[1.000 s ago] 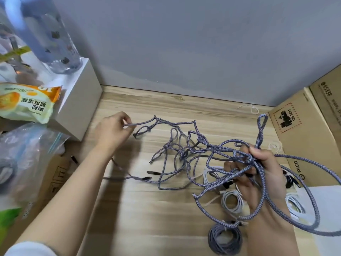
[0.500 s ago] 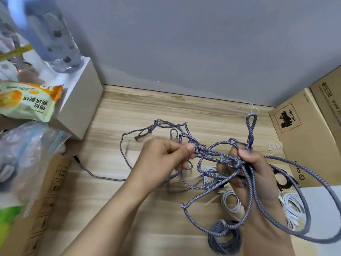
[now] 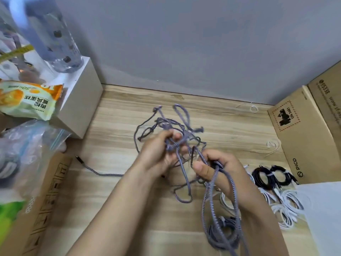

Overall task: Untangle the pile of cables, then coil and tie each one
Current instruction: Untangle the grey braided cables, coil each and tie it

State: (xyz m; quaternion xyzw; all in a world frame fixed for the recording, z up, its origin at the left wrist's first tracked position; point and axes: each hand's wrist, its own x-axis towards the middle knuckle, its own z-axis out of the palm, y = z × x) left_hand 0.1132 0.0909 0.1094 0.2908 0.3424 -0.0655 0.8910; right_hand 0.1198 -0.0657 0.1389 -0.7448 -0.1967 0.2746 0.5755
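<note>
Both hands were raised over the middle of the table [image 3: 114, 200], working on the grey braided tangle [image 3: 177, 143]. The left hand [image 3: 158, 154] had its fingers curled around a knot of strands at the center of the tangle, probably to keep that knot fixed while the rest was loosened. The right hand [image 3: 219, 169] gripped several long loops of the same braided cable, with its thumb pressed against them; these loops hung down toward the near edge, so it seemed the already freed length was gathered there to keep it out of the knot. Some loose loops of the tangle stood up on the far side of the hands, and 1 free end with a dark plug [image 3: 78, 158] lay on the table to the left.

Finished work was kept apart, on the right side: 2 black coils [image 3: 271, 175] near the cardboard box [image 3: 302, 137], white coils [image 3: 287, 206] nearer, and 1 grey coil [image 3: 223, 235] under the right forearm. Each appeared tied, though the ties were small and hard to see. A few thin white ties [image 3: 273, 145] lay on the far right, within reach for the next binding.

In my judgement the untangling was in its last stage, since only this grey cable was not yet coiled.
</note>
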